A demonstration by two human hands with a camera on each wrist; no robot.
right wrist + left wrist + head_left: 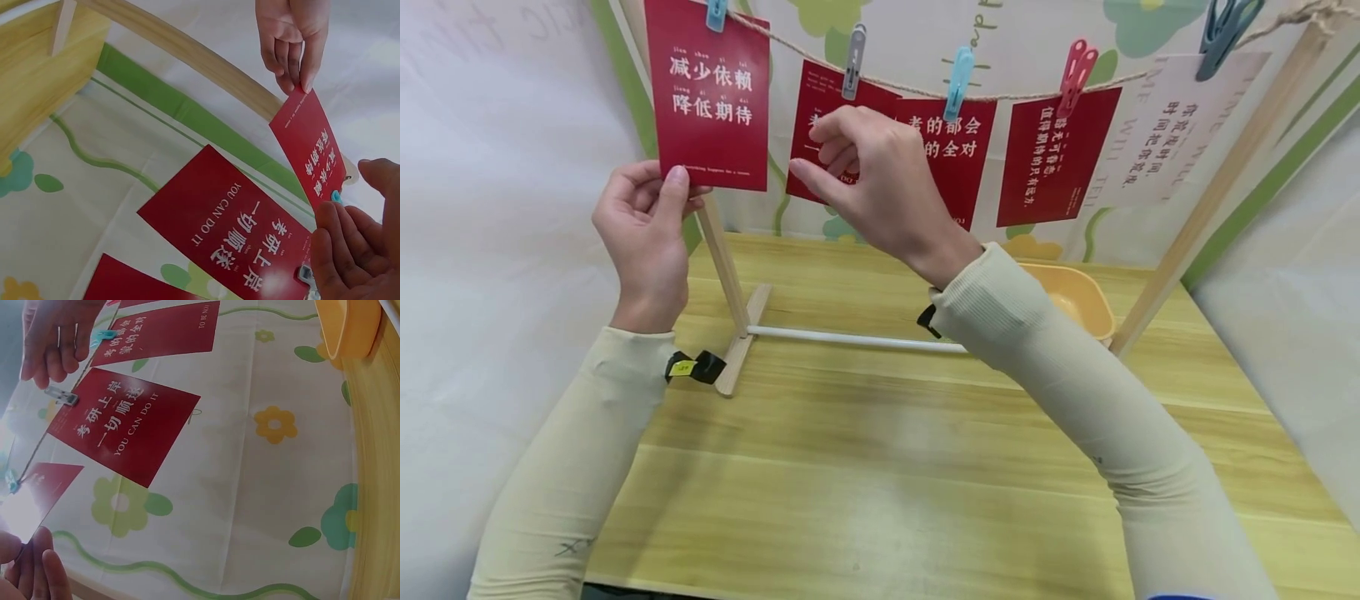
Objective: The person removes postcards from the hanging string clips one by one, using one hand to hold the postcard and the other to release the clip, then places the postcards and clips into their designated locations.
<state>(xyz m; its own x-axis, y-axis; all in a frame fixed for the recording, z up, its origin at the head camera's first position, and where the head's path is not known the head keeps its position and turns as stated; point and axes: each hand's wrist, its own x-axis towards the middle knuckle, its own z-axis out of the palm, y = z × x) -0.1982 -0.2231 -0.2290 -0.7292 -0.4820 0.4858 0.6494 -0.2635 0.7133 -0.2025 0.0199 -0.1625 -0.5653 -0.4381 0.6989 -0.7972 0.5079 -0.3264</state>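
Note:
At the upper left of the head view my left hand (647, 229) pinches the lower left corner of a red card with white Chinese lettering (715, 133). A light-blue clothespin (717, 14) holds the top of that card on a twine line (797, 52). My right hand (880, 175) is in front of a second red card (125, 425), partly hiding it, with fingers loosely bent and nothing between them. A grey clothespin (853, 62) on that second card is just above the right hand. In the right wrist view the right fingers are near the first card's clothespin (336, 196).
More cards hang to the right: a red one under a blue clothespin (959, 82), another red card (1056, 158) and a pale card (1172, 133). Wooden posts (1217, 196) carry the line. A yellow basin (1086, 300) stands behind the right arm on the wooden table (865, 500).

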